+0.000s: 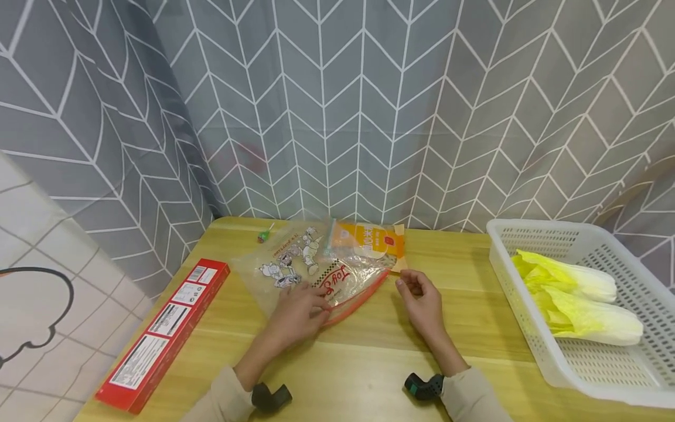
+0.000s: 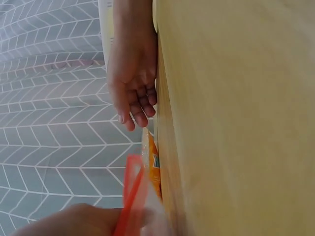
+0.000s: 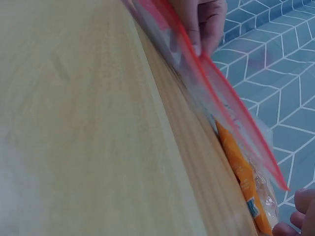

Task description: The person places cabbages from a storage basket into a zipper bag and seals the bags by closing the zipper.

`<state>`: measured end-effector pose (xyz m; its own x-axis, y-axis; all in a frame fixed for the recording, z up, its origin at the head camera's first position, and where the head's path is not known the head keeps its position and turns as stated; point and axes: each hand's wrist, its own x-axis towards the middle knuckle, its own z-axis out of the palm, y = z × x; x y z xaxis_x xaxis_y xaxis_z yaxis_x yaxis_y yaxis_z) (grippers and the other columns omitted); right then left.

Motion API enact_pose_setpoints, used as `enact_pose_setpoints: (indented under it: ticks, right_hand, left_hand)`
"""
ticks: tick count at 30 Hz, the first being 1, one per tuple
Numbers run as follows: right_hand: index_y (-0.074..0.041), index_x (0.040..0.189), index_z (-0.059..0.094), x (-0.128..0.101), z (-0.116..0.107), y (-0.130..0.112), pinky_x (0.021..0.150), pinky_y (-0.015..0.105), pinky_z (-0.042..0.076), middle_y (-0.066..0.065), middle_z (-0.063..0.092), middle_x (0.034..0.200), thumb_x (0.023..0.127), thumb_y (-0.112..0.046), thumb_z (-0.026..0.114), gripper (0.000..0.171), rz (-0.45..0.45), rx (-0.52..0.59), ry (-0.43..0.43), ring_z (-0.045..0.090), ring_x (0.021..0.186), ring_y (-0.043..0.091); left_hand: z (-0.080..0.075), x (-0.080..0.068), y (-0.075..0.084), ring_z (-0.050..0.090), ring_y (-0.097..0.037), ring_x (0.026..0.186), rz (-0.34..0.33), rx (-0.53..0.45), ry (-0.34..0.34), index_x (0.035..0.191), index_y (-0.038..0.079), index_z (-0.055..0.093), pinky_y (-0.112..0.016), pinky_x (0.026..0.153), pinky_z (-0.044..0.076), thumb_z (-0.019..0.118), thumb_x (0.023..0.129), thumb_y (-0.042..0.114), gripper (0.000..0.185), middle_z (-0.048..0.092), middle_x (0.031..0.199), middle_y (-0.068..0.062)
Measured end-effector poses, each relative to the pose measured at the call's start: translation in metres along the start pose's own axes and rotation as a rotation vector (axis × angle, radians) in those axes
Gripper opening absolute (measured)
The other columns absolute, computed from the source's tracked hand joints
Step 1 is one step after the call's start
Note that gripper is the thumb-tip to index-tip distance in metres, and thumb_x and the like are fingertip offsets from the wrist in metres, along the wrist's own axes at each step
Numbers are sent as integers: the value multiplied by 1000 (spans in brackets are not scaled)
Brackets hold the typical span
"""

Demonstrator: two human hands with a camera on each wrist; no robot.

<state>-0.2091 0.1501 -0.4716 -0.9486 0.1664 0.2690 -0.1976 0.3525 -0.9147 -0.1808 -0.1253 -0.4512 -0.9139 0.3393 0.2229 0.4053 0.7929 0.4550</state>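
Observation:
A clear plastic zip bag (image 1: 285, 258) with cartoon figures and a red zip edge lies on the table, its mouth edge raised toward me. My left hand (image 1: 297, 310) pinches the red edge, fingers on top, as the right wrist view also shows. At the bag's right corner, my right hand (image 1: 423, 302) hovers just apart from it, fingers loosely curled and holding nothing. Behind the bag, partly covered by it, is an orange printed packet (image 1: 371, 235); the left wrist view shows that packet (image 2: 153, 169) low on the table.
A long red box (image 1: 163, 334) lies along the table's left side. On the right stands a white perforated basket (image 1: 527, 334) with two heads of Chinese cabbage (image 1: 590, 313). A small green-and-red item on a stick (image 1: 263, 235) sits near the back edge, before a grey patterned curtain (image 1: 343, 117).

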Motion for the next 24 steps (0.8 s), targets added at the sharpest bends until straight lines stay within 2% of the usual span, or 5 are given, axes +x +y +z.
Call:
enact_pose_setpoints:
  ticks: [5, 11, 16, 20, 24]
  right_hand:
    - [5, 119, 67, -2, 1, 2, 79, 12, 47, 21, 71, 106, 97, -5, 67, 25, -18, -12, 2, 58, 86, 6]
    - [0, 118, 69, 0, 0, 11, 78, 13, 47, 16, 72, 105, 96, -8, 69, 24, -32, 3, 9, 59, 87, 7]
    - [8, 117, 67, -6, -3, -11, 78, 13, 47, 23, 71, 104, 96, -2, 67, 23, -36, 3, 10, 61, 88, 12]
    - [11, 117, 65, -12, -7, -29, 80, 13, 49, 25, 71, 104, 96, 0, 65, 24, -39, 2, -21, 62, 89, 13]
    - [9, 121, 65, -11, -5, -19, 85, 17, 51, 25, 71, 108, 96, -1, 65, 27, -41, 6, -36, 65, 96, 22]
  left_hand:
    - [7, 3, -3, 73, -25, 101, 7, -60, 213, 91, 18, 82, -50, 94, 53, 81, 84, 16, 7, 80, 104, -2]
    - [9, 7, -3, 73, -20, 88, 7, -139, 355, 89, 12, 80, -42, 86, 57, 80, 82, 9, 8, 79, 92, -2]
    - [8, 9, 1, 73, -21, 82, 65, -110, 462, 89, 9, 80, -40, 82, 59, 78, 81, 4, 9, 79, 88, -5]
    - [9, 9, 2, 75, -24, 83, 68, -118, 499, 87, 8, 79, -42, 83, 60, 78, 79, 1, 11, 79, 88, -7]
    - [15, 6, 1, 75, -33, 98, 21, -187, 456, 90, 5, 79, -47, 94, 59, 79, 77, -1, 14, 80, 94, -11]
